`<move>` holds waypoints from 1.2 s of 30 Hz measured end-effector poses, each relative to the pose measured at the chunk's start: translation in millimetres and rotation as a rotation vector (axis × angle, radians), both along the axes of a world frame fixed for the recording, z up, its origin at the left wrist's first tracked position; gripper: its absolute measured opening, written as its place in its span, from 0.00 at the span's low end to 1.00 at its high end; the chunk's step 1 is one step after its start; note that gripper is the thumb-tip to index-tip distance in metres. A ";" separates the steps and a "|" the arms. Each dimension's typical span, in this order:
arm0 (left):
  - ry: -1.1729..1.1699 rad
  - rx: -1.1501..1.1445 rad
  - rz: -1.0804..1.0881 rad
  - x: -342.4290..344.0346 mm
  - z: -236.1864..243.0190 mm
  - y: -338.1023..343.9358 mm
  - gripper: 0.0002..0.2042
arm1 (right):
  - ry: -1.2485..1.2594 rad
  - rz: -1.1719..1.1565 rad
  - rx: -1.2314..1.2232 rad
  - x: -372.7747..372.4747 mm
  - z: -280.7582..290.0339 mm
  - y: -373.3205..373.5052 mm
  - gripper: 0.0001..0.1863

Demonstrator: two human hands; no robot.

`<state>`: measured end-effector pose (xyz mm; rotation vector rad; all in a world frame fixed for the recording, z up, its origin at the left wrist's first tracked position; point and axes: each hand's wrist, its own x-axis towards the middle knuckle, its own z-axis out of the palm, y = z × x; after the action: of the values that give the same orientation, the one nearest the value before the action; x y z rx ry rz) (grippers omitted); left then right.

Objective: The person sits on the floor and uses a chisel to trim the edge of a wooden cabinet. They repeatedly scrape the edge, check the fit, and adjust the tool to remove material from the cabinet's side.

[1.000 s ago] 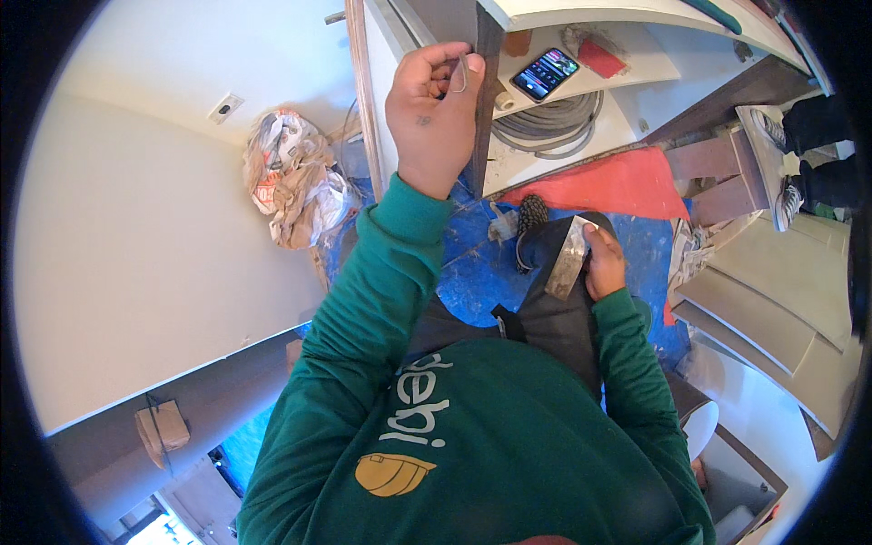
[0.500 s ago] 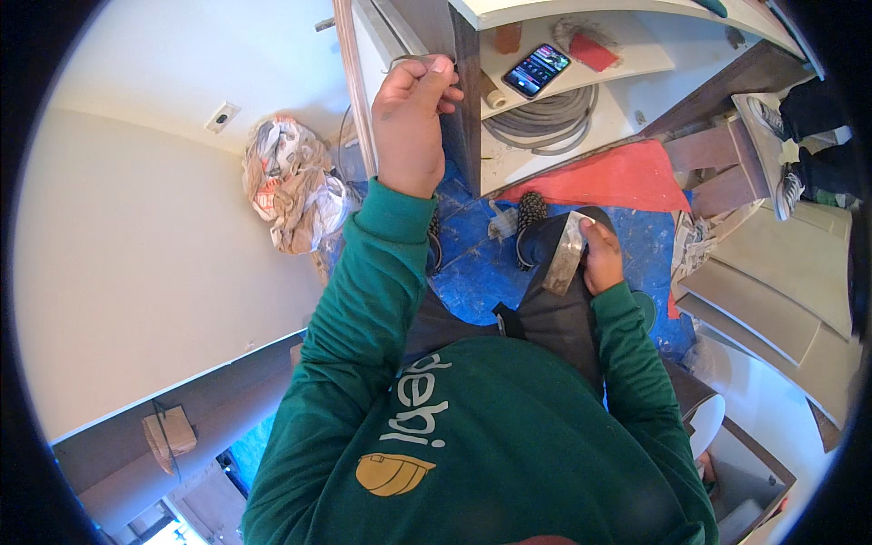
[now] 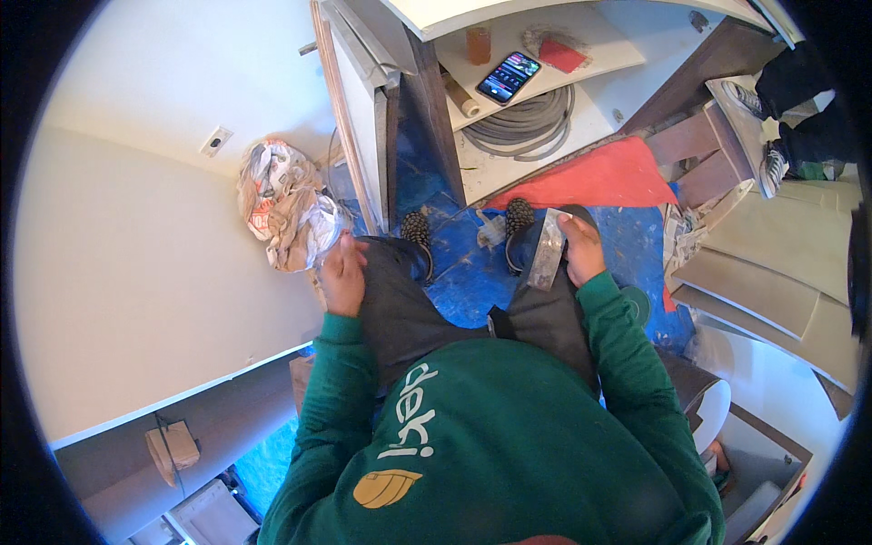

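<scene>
Right hand [image 3: 581, 250]: closed on a small clear plastic bag [image 3: 548, 248], held upright over the right thigh, above the blue floor sheet [image 3: 627, 245]. Contents not legible; prob. small hardware. Fingers wrap the bag's right edge, thumb on top.

Left hand [image 3: 343, 271]: at the left hip, fingers curled; whether it grips anything cannot be told. It sits just beside a crumpled newspaper bundle [image 3: 286, 213] lying on the floor against the wall.

Handling, judged: bag is light, soft, slick film; will sag and twist if pinched at one corner. Take hold across the upper half w/ thumb opposing fingers, mouth kept up so contents don't spill.

Nearby: open cabinet shelf [image 3: 599, 100] carries a smartphone [image 3: 509, 76] w/ lit screen and a coil of grey hose [image 3: 522, 127]. Red sheet [image 3: 599, 177] lies at the cabinet's foot.
</scene>
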<state>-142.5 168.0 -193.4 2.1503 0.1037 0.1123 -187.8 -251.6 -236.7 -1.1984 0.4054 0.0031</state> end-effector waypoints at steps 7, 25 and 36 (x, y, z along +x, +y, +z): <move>0.031 0.495 -0.045 -40.1 -41.9 26.5 0.27 | -0.010 0.056 -0.009 2.1 -8.6 0.7 0.15; 0.081 0.395 -0.076 -30.5 -74.3 54.6 0.31 | -0.050 0.033 -0.026 -3.5 -12.2 -0.6 0.14; 0.061 0.366 -0.086 -27.5 -81.0 58.6 0.30 | -0.078 0.036 -0.115 -4.3 -13.8 -3.7 0.14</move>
<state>-170.0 226.6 -274.4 2.5205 0.0271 0.0159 -192.1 -255.3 -250.5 -1.3152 0.3190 -0.0356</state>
